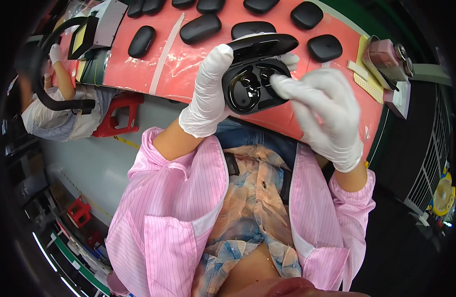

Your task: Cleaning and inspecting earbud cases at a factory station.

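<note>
Left hand [208, 94] (white glove) is clamped around an open black earbud case [255, 74], held above the pink work mat [188, 64]. Right hand [324, 114], fingers loosely spread, touches the case interior. Closed black cases [200, 28] lie on the mat.

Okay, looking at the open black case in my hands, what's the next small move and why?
Probably press the right hand fingertip down into the open black case: the left hand holds it with the lid up, and the right forefinger already sits at the rim of one inner well.
</note>
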Tool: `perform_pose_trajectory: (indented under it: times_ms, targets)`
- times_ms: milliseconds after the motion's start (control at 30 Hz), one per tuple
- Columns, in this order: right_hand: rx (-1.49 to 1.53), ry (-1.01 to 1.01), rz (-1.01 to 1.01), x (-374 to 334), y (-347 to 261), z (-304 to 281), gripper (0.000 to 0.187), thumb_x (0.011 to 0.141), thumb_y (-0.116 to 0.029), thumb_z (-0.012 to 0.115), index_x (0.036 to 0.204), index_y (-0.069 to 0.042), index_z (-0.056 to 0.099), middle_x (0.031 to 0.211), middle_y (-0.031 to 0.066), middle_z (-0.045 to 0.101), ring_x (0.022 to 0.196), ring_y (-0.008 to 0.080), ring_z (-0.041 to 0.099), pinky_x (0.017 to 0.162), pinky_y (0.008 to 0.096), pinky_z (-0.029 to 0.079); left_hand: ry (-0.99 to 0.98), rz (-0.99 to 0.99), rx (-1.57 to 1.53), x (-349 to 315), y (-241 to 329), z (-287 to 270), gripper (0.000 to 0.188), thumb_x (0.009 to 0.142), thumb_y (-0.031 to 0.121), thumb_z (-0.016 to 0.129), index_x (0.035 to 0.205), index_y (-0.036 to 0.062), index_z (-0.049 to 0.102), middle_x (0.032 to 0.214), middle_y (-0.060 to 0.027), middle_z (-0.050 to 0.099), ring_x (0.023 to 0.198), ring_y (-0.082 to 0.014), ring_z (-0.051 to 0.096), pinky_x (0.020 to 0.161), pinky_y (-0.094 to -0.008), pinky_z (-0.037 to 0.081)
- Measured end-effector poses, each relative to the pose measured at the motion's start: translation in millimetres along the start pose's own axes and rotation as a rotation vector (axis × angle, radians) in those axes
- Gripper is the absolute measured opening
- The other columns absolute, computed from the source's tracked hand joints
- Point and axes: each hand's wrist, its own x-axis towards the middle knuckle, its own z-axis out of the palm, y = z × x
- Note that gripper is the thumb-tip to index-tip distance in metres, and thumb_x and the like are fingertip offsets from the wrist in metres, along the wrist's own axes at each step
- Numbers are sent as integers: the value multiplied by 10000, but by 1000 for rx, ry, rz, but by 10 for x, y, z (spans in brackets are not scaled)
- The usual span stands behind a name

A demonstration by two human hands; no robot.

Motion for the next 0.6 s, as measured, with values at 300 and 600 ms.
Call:
perform_pose_trajectory:
  times_ms: [300,600]
  targets:
    - [-203,-5,-29,-58,62,55,332,634,62,660,929,-80,707,740,51,541,678,236,527,633,349,429,-31,-130,-65,-71,14,-3,838,872,630,496,1350,-57,453,1215,-220,604,1109,-271,617,949,-368,519]
    - [387,383,622,-312,68,-25,274,726,106,610,959,-19,681,906,58,660,840,194,610,742,270,469,-9,43,-3,-42,-115,-46,869,873,648,483,1375,-58,415,1275,-224,566,1164,-280,585,967,-377,509]
